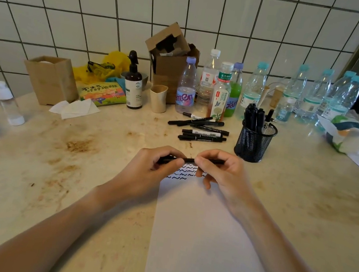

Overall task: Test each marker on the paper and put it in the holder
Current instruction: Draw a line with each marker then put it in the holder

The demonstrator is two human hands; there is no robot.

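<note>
Both hands hold one slim black marker pen [190, 160] level above the top edge of the white sheet of paper [201, 232]; the left hand [157, 167] has its fingers curled round one end and the right hand [219, 172] pinches the other end between thumb and fingers (whether the cap is coming off or going on I cannot tell). Rows of short dark squiggles [186, 171] already sit at the top of the paper just beneath the hands, so several markers have plainly been tried; the black wire-mesh holder [254, 144] on the stained pale bench [76, 167] stands just beyond the right hand and carries a good cluster of markers upright. A loose heap of black markers [200, 128] lies on the bench to the left of the holder, about seven by my count, and these look untested; I judge the task roughly half done, with the held marker and that heap left to go.
</note>
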